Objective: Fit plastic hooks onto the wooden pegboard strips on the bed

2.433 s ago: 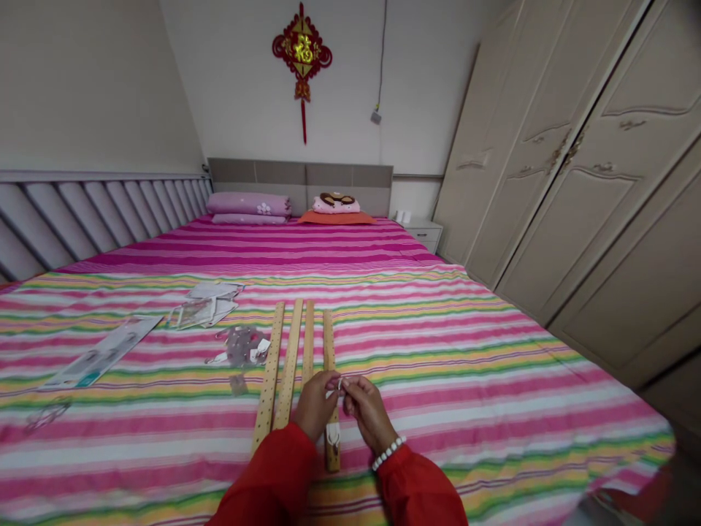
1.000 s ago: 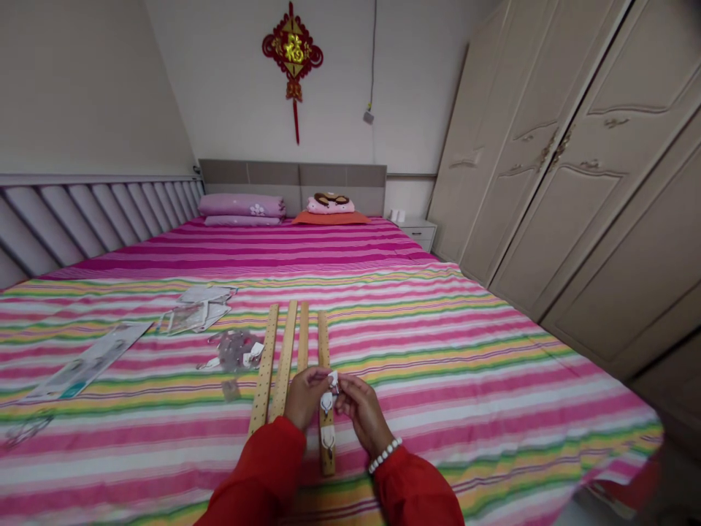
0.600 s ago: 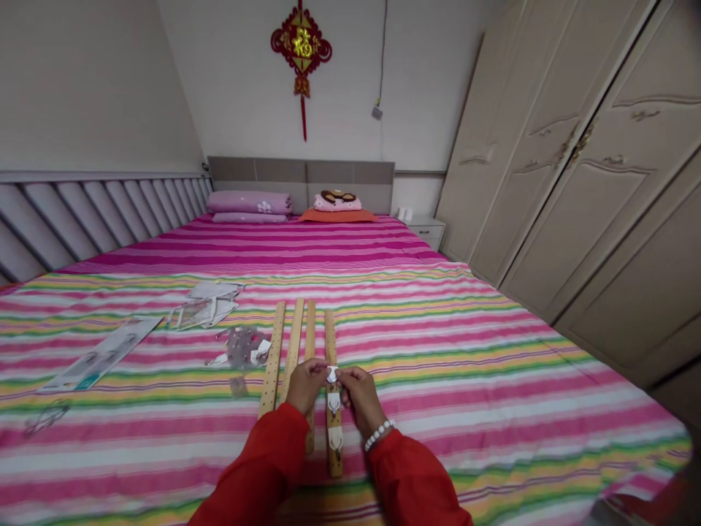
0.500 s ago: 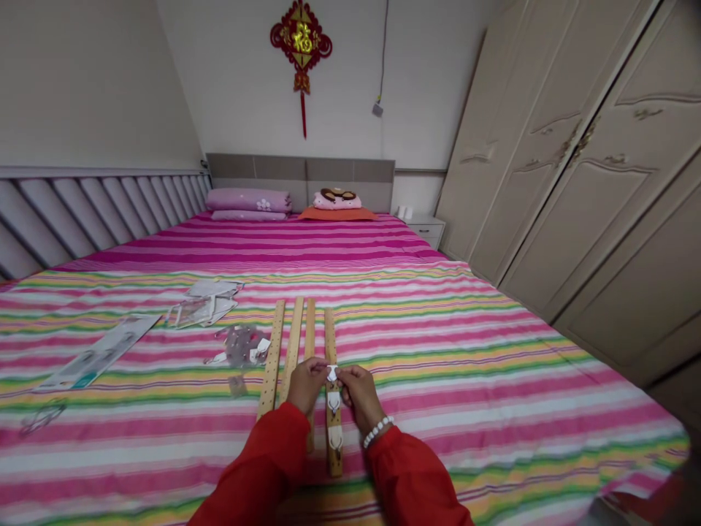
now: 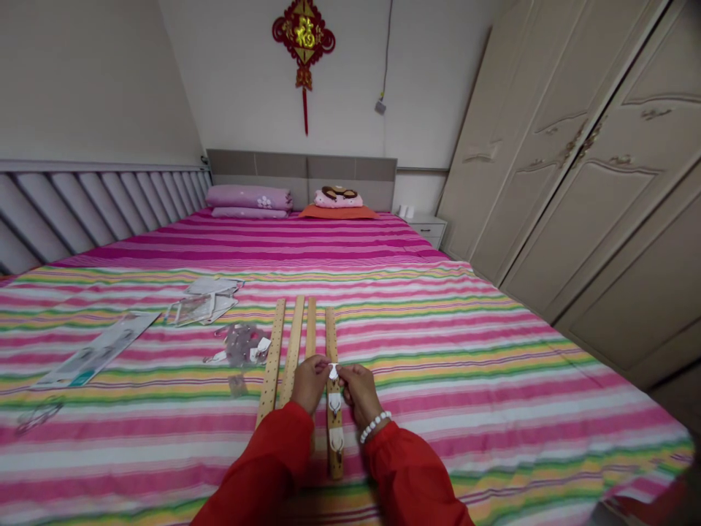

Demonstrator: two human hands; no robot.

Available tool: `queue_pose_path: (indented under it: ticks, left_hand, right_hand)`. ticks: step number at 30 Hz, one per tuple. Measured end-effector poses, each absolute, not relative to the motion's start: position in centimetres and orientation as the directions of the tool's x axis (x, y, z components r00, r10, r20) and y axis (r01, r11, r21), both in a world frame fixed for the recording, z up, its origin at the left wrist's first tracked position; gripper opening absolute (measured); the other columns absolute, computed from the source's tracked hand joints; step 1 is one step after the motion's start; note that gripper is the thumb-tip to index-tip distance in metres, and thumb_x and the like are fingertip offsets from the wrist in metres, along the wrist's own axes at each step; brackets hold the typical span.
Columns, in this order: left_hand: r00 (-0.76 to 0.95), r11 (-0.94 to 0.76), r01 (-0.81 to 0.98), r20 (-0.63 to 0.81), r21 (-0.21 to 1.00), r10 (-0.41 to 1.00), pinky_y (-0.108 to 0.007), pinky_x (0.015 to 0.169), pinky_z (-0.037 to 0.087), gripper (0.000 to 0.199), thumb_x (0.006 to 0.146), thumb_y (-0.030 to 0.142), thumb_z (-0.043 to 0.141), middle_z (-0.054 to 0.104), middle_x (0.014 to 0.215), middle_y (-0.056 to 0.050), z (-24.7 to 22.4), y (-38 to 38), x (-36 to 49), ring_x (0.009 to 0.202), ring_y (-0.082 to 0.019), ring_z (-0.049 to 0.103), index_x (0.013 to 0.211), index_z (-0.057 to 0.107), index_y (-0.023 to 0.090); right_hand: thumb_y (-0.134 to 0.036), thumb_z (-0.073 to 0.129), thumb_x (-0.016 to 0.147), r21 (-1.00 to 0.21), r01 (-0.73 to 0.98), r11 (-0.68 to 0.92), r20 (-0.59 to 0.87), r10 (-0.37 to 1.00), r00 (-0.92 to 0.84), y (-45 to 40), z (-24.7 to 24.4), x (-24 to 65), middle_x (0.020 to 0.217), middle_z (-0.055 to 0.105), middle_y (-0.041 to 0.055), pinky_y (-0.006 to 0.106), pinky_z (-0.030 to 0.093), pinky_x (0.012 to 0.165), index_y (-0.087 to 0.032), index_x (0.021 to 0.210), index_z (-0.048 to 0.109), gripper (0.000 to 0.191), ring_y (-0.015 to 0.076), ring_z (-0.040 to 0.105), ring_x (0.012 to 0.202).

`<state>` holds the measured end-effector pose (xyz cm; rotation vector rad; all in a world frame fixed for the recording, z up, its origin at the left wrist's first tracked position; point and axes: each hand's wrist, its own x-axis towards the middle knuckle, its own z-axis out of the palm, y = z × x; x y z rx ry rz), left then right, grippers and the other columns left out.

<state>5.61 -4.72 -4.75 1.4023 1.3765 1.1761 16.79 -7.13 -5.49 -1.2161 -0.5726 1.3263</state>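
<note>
Between the fingertips of my left hand (image 5: 310, 381) and my right hand (image 5: 358, 387) is a small white hook (image 5: 334, 372). Both hands are closed in a pinch at its sides. It sits over a wooden strip with holes (image 5: 331, 332); whether it touches the wood I cannot tell. Nearer to me, two more white hooks, a middle one (image 5: 335, 402) and a near one (image 5: 336, 440), lie on the same strip. Left of it, three other wooden strips lie side by side: a far-left one with holes (image 5: 272, 358), a middle one (image 5: 293, 343) and one partly behind my left hand (image 5: 311, 325).
A grey heap of small parts (image 5: 241, 343) lies left of the strips, with a small clear packet (image 5: 237, 386) near it. Farther left are opened packaging (image 5: 205, 303), a long flat package (image 5: 101, 351) and a thin wire-like item (image 5: 41, 414). A striped sheet (image 5: 465, 380) covers the bed.
The white hook in my fingers looks slightly tilted compared with before. Both hands stay at nearly the same place, and the view has shifted a little.
</note>
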Motion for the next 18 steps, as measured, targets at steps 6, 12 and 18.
queue_pose_path:
  ticks: [6, 12, 18]
  left_hand:
    - [-0.068, -0.115, 0.353, 0.148, 0.929, 0.987, -0.029, 0.065, 0.051, 0.012, 0.065, 0.025, 0.062, 0.068, 0.069, -0.004, -4.99, -4.8, 5.78, 0.066, -0.017, 0.063, 0.07, 0.068, 0.017]
    - [-0.04, -0.181, 0.436, 0.219, 0.882, 0.975, -0.029, 0.065, 0.049, 0.013, 0.068, 0.02, 0.059, 0.065, 0.071, -0.005, -5.52, -4.69, 5.72, 0.065, -0.016, 0.061, 0.07, 0.07, 0.015]
    - [0.028, -0.26, 0.555, 0.295, 0.79, 0.955, -0.029, 0.069, 0.048, 0.019, 0.075, 0.019, 0.054, 0.061, 0.073, -0.005, -5.17, -5.46, 5.7, 0.071, -0.017, 0.059, 0.075, 0.073, 0.018]
  right_hand:
    - [-0.03, 0.07, 0.059, -0.892, -0.401, -0.211, -0.324, 0.915, 0.24, -7.0, -5.56, 16.74, 0.033, 0.046, -0.0087, 0.02, 0.01, 0.03, -0.019, 0.051, 0.048, 0.026, 0.003, 0.025, 0.024]
    - [-0.03, 0.07, 0.06, -0.896, -0.392, -0.207, -0.32, 0.914, 0.25, -6.93, -5.88, 16.74, 0.033, 0.046, -0.0085, 0.02, 0.01, 0.03, -0.02, 0.053, 0.046, 0.026, 0.0036, 0.025, 0.025]
    - [-0.031, 0.068, 0.062, -0.896, -0.388, -0.216, -0.32, 0.92, 0.227, -6.82, -6.01, 16.75, 0.029, 0.041, -0.0097, 0.021, 0.009, 0.03, -0.021, 0.051, 0.046, 0.026, 0.0041, 0.022, 0.025]
